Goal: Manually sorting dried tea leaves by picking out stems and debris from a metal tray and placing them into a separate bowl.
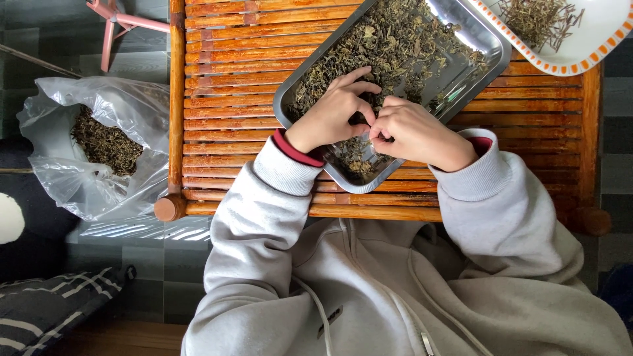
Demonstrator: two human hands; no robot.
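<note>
A rectangular steel tray (pixel 491 49) lies askew on a slatted bamboo table (pixel 231 72). It holds a spread of dried dark green leaves (pixel 389 39). My left hand (pixel 333 112) rests in the tray with its fingers curled, pinching at the leaves. Touching it from the right, my right hand (pixel 415 132) has its fingertips closed on a small bit of leaf. Both hands meet over the near corner of the tray. Grey sweatshirt sleeves with red inner cuffs cover my wrists.
A white dish with an orange-patterned rim (pixel 587 46) holds picked stems (pixel 537 20) at the table's far right. A clear plastic bag (pixel 99 142) of dried leaves sits on the floor to the left. A pink stool leg (pixel 109 33) stands behind it.
</note>
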